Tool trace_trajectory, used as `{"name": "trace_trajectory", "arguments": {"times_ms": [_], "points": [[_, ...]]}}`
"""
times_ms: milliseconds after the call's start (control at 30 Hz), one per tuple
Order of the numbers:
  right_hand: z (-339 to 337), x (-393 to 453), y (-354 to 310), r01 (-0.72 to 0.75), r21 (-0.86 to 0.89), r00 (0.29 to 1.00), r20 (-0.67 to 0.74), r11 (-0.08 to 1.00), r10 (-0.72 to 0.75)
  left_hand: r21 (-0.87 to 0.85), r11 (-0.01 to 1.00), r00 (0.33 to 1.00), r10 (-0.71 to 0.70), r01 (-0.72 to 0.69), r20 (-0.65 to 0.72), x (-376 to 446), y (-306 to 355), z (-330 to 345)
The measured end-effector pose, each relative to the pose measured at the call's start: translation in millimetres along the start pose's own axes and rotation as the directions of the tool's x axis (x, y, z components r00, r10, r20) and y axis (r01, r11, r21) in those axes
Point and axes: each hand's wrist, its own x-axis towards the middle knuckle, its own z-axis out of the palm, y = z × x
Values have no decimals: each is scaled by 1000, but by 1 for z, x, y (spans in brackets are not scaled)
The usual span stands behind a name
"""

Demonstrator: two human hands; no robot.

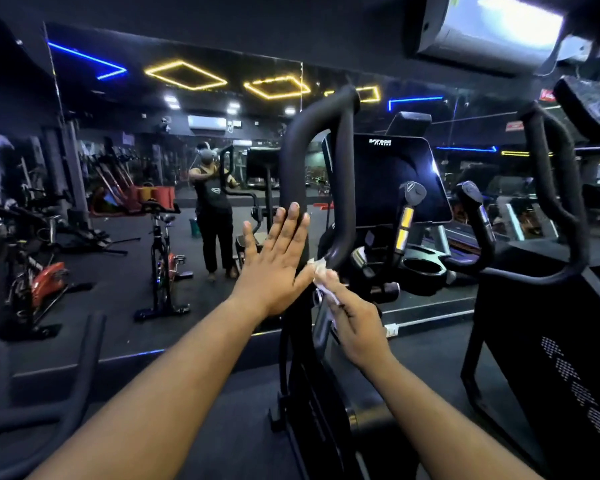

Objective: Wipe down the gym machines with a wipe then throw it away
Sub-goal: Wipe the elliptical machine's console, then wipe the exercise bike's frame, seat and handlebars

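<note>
A black elliptical machine stands in front of me, with a looped left handle (317, 168), a dark console screen (392, 181) and a right looped handle (555, 188). My left hand (274, 261) is flat, its straight fingers resting against the outer bar of the left handle. My right hand (355, 317) holds a white wipe (321, 275) and presses it to the bottom bend of that handle loop. Part of the wipe is hidden under my fingers.
A wall mirror (187, 202) ahead reflects me and the gym. Spin bikes (163, 258) stand on the dark floor to the left. A curved black bar (70, 393) sits at lower left. Another black machine body (551, 341) is close on the right.
</note>
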Motion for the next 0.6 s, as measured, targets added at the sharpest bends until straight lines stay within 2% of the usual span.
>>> {"name": "trace_trajectory", "arguments": {"times_ms": [67, 133, 200, 267, 333, 400, 500, 600], "points": [[6, -16, -12, -133, 198, 980, -123, 971, 159, -162, 987, 999, 4, 1, 36, -20, 2, 2], [12, -34, -23, -237, 382, 924, -196, 893, 329, -401, 916, 1000, -19, 20, 7, -49, 4, 12], [22, -53, -31, -310, 494, 870, -197, 813, 452, -650, 752, 993, -118, 111, 33, -85, 9, 27], [35, -75, -32, -379, 542, 833, -152, 750, 531, -798, 542, 962, -208, 264, 177, -125, 17, 42], [50, -99, -31, -464, 521, 816, -63, 717, 574, -807, 395, 896, -261, 439, 360, -163, 27, 51], [61, -122, -29, -537, 503, 791, 21, 677, 611, -781, 284, 824, -308, 556, 475, -195, 35, 55], [71, -145, -29, -602, 534, 754, 136, 594, 642, -780, 105, 749, -383, 617, 541, -227, 39, 55], [77, -164, -34, -659, 511, 737, 293, 551, 609, -763, 42, 674, -502, 645, 542, -251, 42, 48]]}}
